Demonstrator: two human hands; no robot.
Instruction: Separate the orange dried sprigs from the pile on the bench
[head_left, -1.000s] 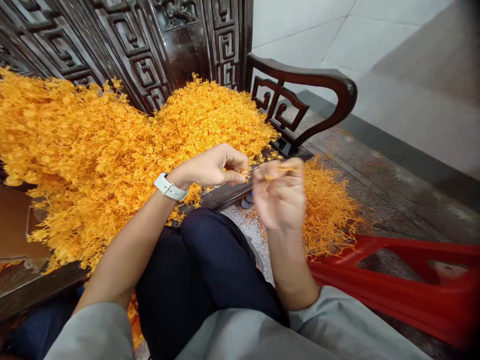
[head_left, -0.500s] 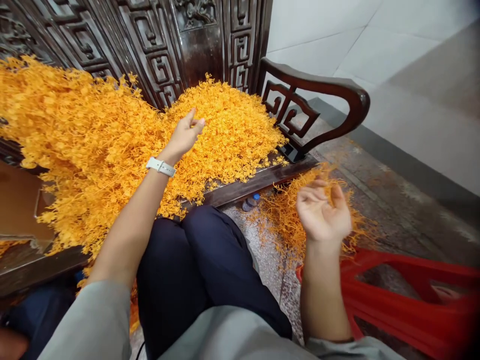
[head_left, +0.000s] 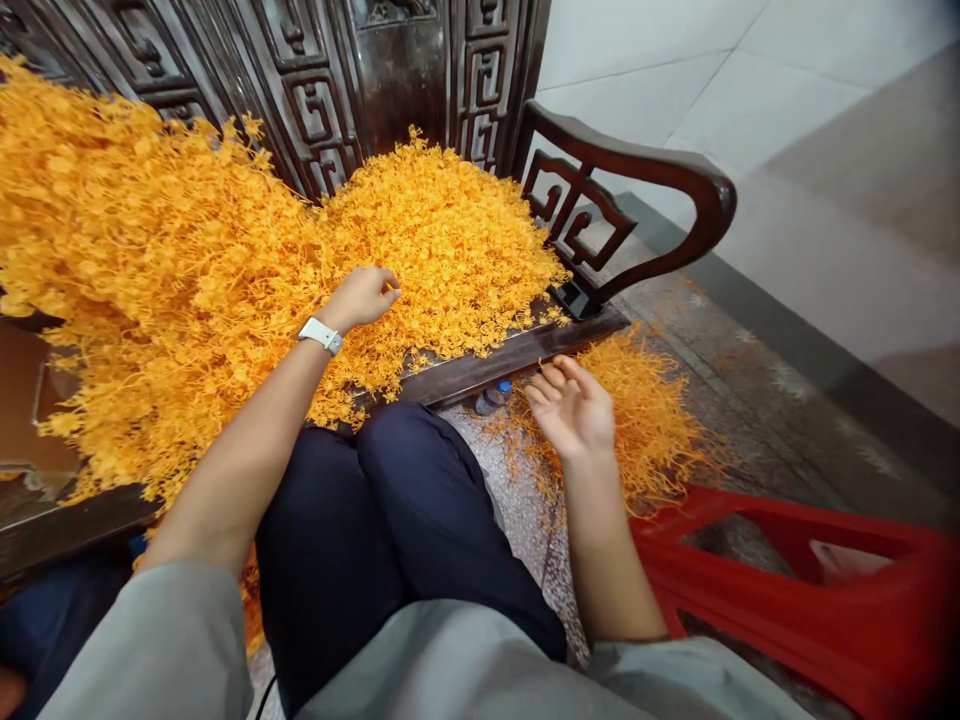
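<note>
My left hand (head_left: pixel 365 297), with a pale watch (head_left: pixel 320 335) on its wrist, is over the front of a heap of yellow-orange artificial flower sprigs (head_left: pixel 450 240). Its fingers are curled in with the thumb close to the index finger. Whatever they may hold is hidden. Palm up, my right hand (head_left: pixel 574 405) is to the right of my knees, just off the bench's front edge. Thumb and fingers are bent together, and a small orange piece (head_left: pixel 541 365) shows at their tips. Behind that hand, thin orange stems (head_left: pixel 645 420) are piled on the floor.
The heap covers a dark carved wooden bench (head_left: pixel 510 352) with a curved armrest (head_left: pixel 660 165). A bottle with a blue cap (head_left: pixel 493 398) is under its edge. A red plastic stool (head_left: pixel 787 590) stands at lower right, a cardboard box (head_left: pixel 26 400) at left. Another person's leg (head_left: pixel 60 620) shows lower left.
My left hand has drawn back a little toward me and its spread fingers have curled in. My right hand has moved left and up toward the bench edge, its fingers closing.
</note>
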